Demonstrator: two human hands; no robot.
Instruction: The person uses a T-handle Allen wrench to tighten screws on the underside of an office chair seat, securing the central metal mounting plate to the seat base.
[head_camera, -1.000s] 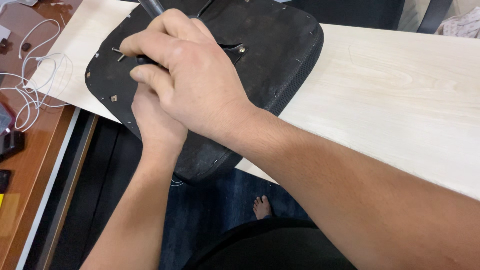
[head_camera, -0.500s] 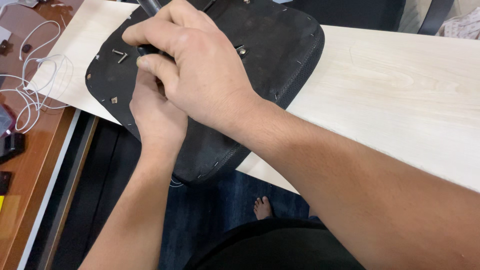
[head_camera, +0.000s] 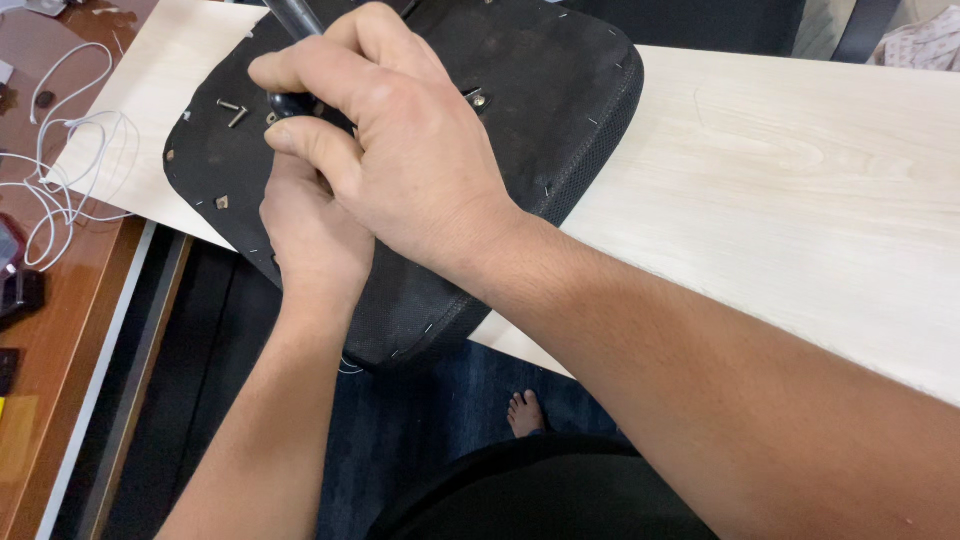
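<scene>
black fabric-covered seat pan (head_camera: 520, 120) lies underside-up on pale wooden board (head_camera: 800, 200), upper centre of frame. right hand (head_camera: 400, 150) fisted round dark tool handle (head_camera: 292, 20), upper left; left hand (head_camera: 315, 235) curled beneath, steadying. loose screws (head_camera: 232, 108) beside tool. step looks like driving fastener; next needs firm downward pressure, tool kept upright.

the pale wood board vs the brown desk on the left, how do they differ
The pale wood board is light, matte and bears the black seat pad; the brown desk is dark reddish, glossy and carries a white cable. The board lies slanted, overlapping the desk's top. Both are flat wooden surfaces.
</scene>
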